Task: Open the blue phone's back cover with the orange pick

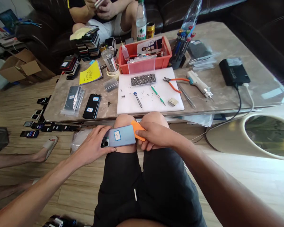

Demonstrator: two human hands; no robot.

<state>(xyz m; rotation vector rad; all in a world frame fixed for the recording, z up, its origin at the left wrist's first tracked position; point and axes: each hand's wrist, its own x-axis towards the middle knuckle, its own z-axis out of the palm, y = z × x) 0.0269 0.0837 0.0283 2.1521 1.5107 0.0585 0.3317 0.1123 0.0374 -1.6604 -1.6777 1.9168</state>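
Observation:
A bluish-grey smartphone point(125, 136) lies back up across my knee, a small blue-edged label stuck on its back. My left hand point(93, 142) grips its camera end, thumb along the near edge and fingers over the far edge. Between the thumb and fingers of my right hand point(151, 134) is a flat orange plastic card point(136, 130). The card's edge meets the phone's right end; whether it sits in the seam cannot be seen. Beyond my knees, a white mat point(130, 105) carries a screwdriver point(137, 100), a green-handled tool point(158, 95) and a clear box of screws point(143, 79).
On the table stand a red bin point(145, 64), orange-handled cutters point(176, 84), an electric screwdriver point(198, 83), a black power box point(234, 72) with cables, and black phones point(92, 106). A person point(104, 12) sits on the sofa opposite. More phones point(54, 127) lie on the floor.

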